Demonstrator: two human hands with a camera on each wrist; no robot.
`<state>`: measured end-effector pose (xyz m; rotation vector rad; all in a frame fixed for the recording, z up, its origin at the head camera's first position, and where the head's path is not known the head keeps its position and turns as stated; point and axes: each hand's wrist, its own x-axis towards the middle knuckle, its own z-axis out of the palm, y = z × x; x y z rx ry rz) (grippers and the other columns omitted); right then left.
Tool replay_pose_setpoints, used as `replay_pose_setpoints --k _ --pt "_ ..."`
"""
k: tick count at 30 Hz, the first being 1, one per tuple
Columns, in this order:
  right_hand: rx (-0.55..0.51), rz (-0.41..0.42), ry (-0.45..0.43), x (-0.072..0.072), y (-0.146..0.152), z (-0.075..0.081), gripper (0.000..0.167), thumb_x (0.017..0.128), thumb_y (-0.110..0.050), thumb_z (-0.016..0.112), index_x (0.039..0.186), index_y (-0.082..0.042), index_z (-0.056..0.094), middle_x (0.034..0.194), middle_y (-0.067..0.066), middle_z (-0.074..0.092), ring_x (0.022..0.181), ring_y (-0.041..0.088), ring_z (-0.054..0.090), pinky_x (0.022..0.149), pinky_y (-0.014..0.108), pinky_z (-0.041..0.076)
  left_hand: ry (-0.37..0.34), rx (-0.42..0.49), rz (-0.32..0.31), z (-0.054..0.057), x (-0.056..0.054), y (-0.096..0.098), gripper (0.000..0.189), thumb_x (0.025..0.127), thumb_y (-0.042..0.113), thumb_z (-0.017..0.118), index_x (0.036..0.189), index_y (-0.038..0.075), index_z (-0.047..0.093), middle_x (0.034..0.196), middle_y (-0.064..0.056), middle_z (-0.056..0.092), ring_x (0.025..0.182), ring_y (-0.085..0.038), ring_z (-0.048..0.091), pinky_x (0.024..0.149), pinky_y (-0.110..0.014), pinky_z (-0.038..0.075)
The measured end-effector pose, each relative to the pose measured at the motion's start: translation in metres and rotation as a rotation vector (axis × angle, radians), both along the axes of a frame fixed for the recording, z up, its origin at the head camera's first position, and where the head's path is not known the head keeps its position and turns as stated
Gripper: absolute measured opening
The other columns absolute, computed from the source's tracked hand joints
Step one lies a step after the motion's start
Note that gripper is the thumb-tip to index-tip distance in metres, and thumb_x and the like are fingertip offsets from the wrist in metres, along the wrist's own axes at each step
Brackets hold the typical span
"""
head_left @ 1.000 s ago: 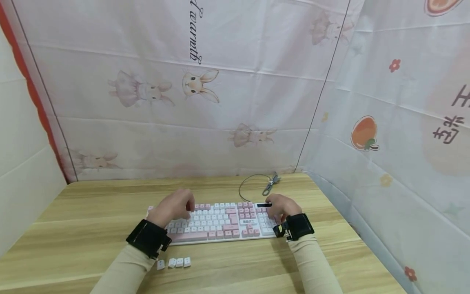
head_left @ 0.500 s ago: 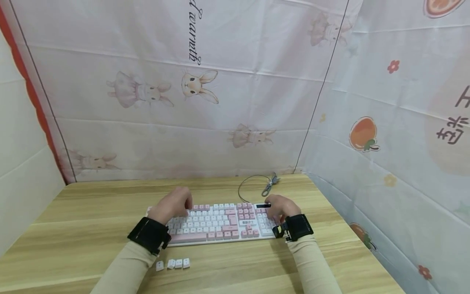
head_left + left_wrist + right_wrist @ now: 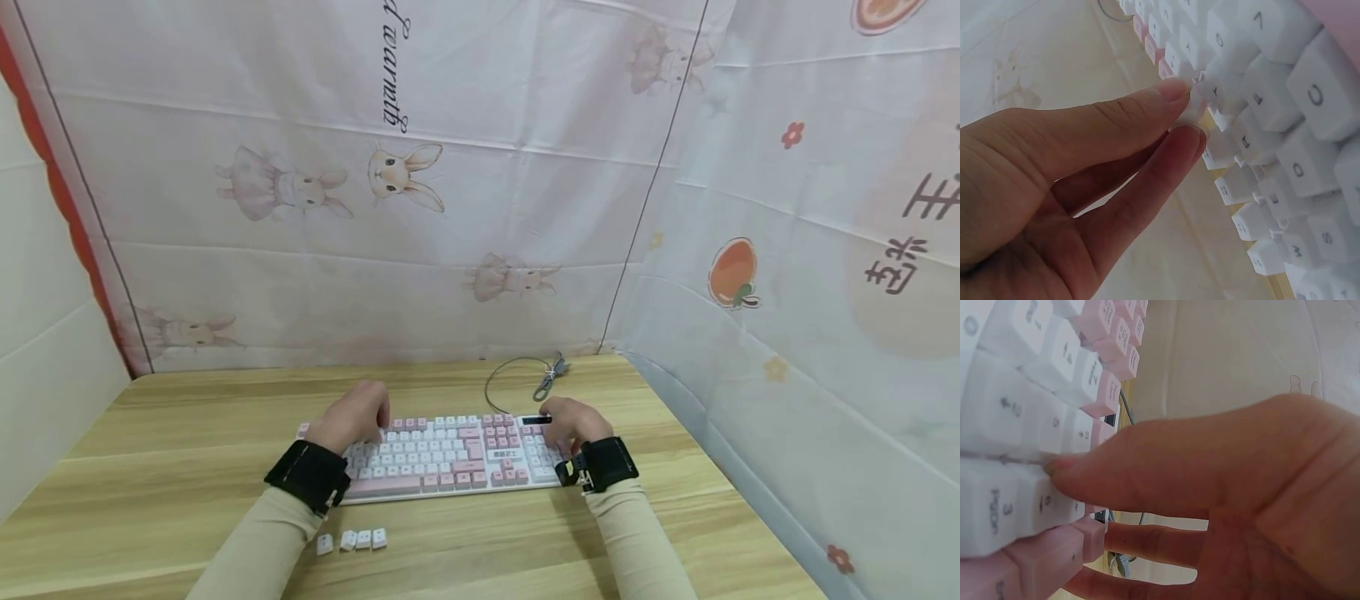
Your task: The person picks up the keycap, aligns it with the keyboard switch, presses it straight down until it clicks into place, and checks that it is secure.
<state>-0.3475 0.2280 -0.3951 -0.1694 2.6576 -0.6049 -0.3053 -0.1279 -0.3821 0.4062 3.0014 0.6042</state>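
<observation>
White and pink keys cover the keyboard [image 3: 420, 458], which lies between the desk's [image 3: 487, 550] side edges, nearer the right. The left hand [image 3: 351, 419] pinches a white keycap [image 3: 1192, 110] there; the right hand's [image 3: 576, 423] thumb touches the number pad [image 3: 1041, 428], its fingers' grip unclear.

Wood-grain table [image 3: 187, 467], far L & R corners in view, near edge cut off. Pink/white kbd [image 3: 442, 458] lies approx. parallel to far edge, nearer R edge than L. Grey cable [image 3: 551, 374] loops behind it, bundled end nr. far R corner. Four white keycaps [image 3: 363, 539] lie btwn kbd & near edge, L-most one a bit apart.
</observation>
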Motion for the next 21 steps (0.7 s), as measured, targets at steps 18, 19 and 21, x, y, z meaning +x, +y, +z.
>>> replay_pose_setpoints --k 18,19,21 --pt "-0.015 -0.01 0.004 0.0007 -0.0004 0.0003 0.066 0.076 0.009 0.067 0.141 0.001 0.056 0.116 0.016 0.065 0.071 0.024 0.066 0.065 0.04 0.062 -0.007 -0.043 -0.026 -0.0032 -0.0066 0.0024 0.025 0.066 -0.017 0.077 0.073 0.006 0.074 0.074 -0.002 0.065 0.072 -0.018 0.056 0.062 -0.029 0.048" --pt "-0.015 -0.01 0.003 0.001 -0.0004 0.0007 0.066 0.076 0.009 0.067 0.141 0.001 0.055 0.117 0.016 0.065 0.071 0.024 0.066 0.065 0.04 0.062 -0.01 -0.045 -0.024 -0.0034 -0.0067 0.0026 0.025 0.067 -0.017 0.077 0.073 0.007 0.074 0.074 -0.002 0.065 0.071 -0.018 0.056 0.062 -0.029 0.048" --pt "-0.015 -0.011 -0.001 0.001 -0.0004 0.0011 0.067 0.077 0.008 0.068 0.142 0.001 0.055 0.118 0.016 0.065 0.073 0.024 0.066 0.066 0.041 0.062 -0.016 -0.05 -0.019 -0.0039 -0.0071 0.003 0.024 0.068 -0.017 0.077 0.073 0.007 0.074 0.074 -0.002 0.064 0.071 -0.018 0.056 0.062 -0.029 0.048"
